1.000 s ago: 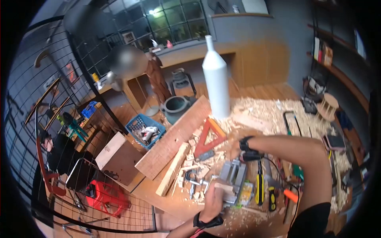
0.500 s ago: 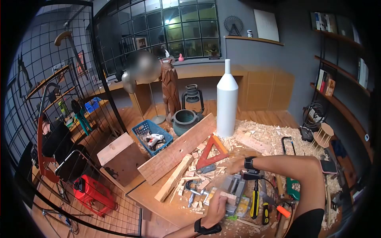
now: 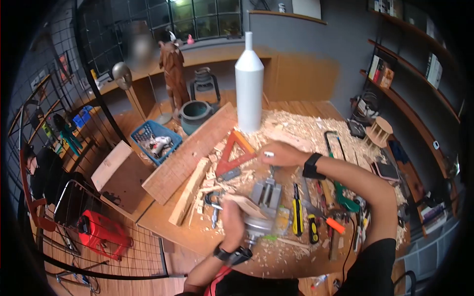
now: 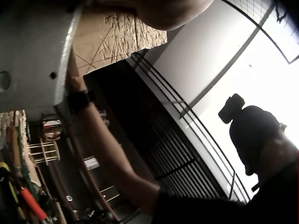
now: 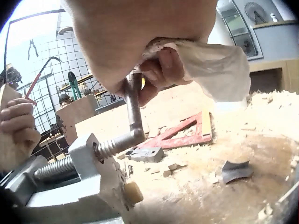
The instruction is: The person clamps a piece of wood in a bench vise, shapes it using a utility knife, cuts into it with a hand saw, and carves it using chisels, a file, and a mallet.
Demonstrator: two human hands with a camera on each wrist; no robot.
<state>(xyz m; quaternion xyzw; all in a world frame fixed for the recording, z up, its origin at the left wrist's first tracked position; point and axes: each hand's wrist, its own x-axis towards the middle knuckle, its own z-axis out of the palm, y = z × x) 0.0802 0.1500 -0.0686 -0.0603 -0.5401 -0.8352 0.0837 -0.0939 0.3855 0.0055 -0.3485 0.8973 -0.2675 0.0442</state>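
Observation:
My left hand [image 3: 233, 226] grips a flat wood block [image 3: 245, 206] at the near left side of the grey metal vise [image 3: 266, 195]. The left wrist view shows the block's carved face [image 4: 110, 39], with rough chisel cuts and pencil lines, close by the vise. At the vise's far end, my right hand [image 3: 282, 154] holds the bar of the vise handle [image 5: 134, 105], which turns the threaded screw. A crumpled white sheet [image 5: 215, 70] hangs from that same hand. A red triangle square [image 3: 232, 155] lies just left of the right hand.
A long plank [image 3: 190, 155], a wood strip [image 3: 190, 192] and a small C-clamp [image 3: 213, 200] lie left of the vise. Right of it are a yellow utility knife [image 3: 296, 212], a screwdriver [image 3: 313, 229] and other tools. A tall white bottle [image 3: 249, 93] stands behind, among wood shavings.
My right hand has risen at the vise's far end, with the handle bar now showing. My left hand has tilted the wood block and shifted it toward the vise's left side. The head view has swung.

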